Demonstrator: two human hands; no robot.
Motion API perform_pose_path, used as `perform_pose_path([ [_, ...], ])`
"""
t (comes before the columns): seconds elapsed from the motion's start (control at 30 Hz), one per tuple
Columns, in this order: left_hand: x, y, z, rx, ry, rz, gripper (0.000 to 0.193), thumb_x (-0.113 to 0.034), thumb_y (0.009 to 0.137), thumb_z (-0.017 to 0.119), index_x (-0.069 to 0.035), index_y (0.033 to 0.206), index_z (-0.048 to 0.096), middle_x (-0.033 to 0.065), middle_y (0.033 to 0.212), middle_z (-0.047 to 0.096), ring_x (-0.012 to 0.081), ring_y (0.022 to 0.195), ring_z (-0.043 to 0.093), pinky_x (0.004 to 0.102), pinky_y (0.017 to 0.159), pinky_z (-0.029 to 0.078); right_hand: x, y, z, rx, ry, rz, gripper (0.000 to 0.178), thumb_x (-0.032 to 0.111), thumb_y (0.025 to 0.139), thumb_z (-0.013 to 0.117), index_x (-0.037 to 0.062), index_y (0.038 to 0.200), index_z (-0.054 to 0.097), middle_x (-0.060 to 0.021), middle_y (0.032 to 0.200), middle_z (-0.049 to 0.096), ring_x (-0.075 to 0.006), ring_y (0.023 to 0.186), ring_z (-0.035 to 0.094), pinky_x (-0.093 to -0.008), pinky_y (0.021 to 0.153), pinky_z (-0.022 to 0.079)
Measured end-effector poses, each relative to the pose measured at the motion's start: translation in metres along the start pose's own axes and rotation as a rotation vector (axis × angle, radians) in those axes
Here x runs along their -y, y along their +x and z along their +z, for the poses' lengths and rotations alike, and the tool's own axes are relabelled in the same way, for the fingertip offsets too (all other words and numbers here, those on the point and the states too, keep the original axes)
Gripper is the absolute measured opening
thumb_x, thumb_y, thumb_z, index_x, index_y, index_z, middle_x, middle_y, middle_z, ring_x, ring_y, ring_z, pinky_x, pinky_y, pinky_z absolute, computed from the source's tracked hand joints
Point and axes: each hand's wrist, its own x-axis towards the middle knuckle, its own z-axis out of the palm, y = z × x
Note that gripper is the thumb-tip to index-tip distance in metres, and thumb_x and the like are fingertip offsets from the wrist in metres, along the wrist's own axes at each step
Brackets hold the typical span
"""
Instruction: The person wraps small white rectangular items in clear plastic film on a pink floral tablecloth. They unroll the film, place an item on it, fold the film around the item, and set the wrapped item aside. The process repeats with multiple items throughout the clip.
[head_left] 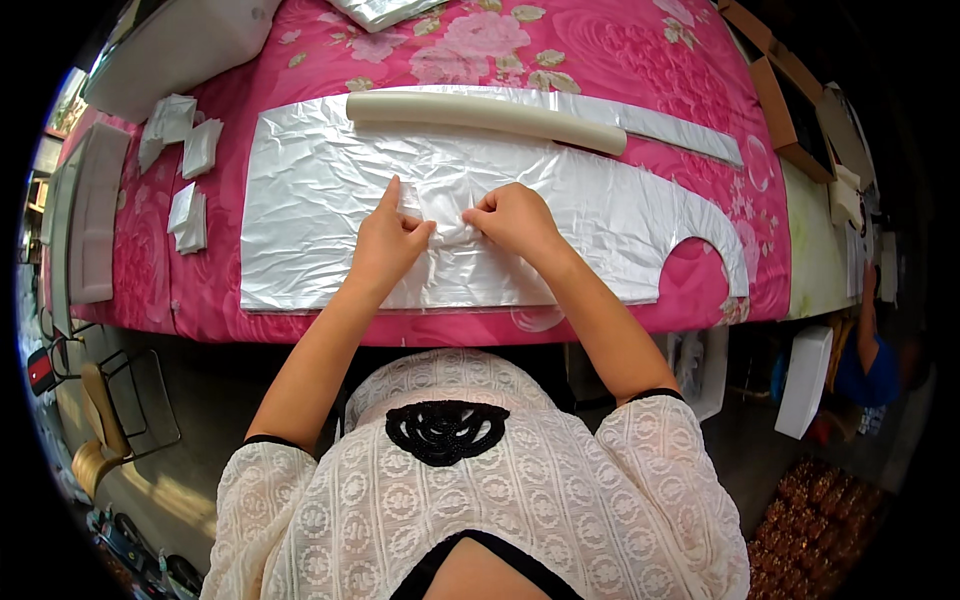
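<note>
A stack of shiny white plastic vest bags (330, 200) lies flat and crinkled in front of me, with a curved cut-out at its right end. On top of it, between my hands, is a small folded plastic bag (450, 205). My left hand (388, 240) is at its left edge, thumb and curled fingers pinching there while the index finger stretches forward. My right hand (515, 220) pinches its right side between thumb and fingers. A long cream tube (485, 115) rests across the far part of the stack, beyond both hands.
Small folded white packets (188, 218) lie on the pink floral cloth (650, 60) at left, near a white plastic bin (180, 60). An open cardboard box (790, 115) stands at the right edge. Another person (868, 350) is at far right.
</note>
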Motion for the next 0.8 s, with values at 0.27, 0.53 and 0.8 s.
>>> perform_pose_path([
  [0.27,0.006,0.008,-0.014,-0.169,0.452,0.694,0.052,-0.006,0.082,0.061,-0.001,0.130,0.043,0.0187,0.126,0.049,0.0300,0.108,0.055,0.0373,0.088,0.047,0.001,0.002,-0.001,0.018,-0.035,0.028,0.025,0.031,0.071,0.067,0.0063,0.070,0.071,-0.0104,0.062,0.065,-0.0248,0.061,0.063,-0.0359,0.061,0.049],
  [0.53,0.015,0.007,0.046,-0.055,0.635,0.611,0.087,-0.049,0.084,0.052,0.011,0.137,0.021,0.0270,0.146,0.019,0.0358,0.139,0.014,0.0482,0.112,0.011,0.000,0.002,0.001,0.017,0.020,0.046,0.027,0.026,0.075,0.068,-0.0009,0.074,0.069,-0.0088,0.062,0.065,-0.0154,0.054,0.061,-0.0279,0.052,0.046],
  [0.8,0.019,0.005,0.044,-0.040,0.646,0.599,0.101,-0.064,0.080,0.046,0.012,0.139,0.015,0.0273,0.147,0.014,0.0370,0.139,0.010,0.0467,0.112,0.008,0.014,-0.019,-0.011,-0.039,-0.339,-0.045,0.023,0.024,0.065,0.072,0.0048,0.076,0.065,-0.0086,0.066,0.064,-0.0247,0.065,0.063,-0.0351,0.061,0.048],
])
